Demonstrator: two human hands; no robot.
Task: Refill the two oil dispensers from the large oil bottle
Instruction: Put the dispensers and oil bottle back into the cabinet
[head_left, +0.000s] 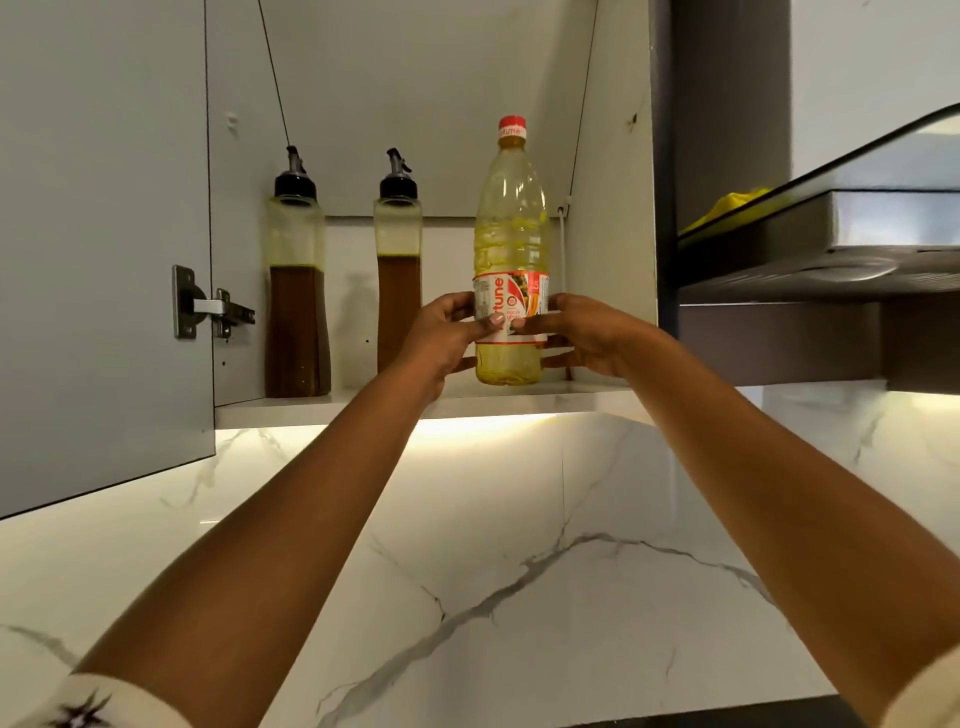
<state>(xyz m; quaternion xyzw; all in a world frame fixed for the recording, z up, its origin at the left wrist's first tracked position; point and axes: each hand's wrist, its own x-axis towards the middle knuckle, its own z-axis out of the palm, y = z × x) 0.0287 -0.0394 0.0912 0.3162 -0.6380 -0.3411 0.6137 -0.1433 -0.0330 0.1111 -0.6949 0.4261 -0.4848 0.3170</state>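
Left hand (445, 333), right hand (588, 332) — bottle (511, 218) label (511, 292) half-covered

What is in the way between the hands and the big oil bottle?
Nothing. The left hand and right hand grip the bottle at its label. Toward the nearer dispenser there is only bare shelf, but the red cap is on.

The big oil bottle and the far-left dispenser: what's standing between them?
The other oil dispenser stands between them on the shelf, in the head view. The left hand gripping the big oil bottle is there too.
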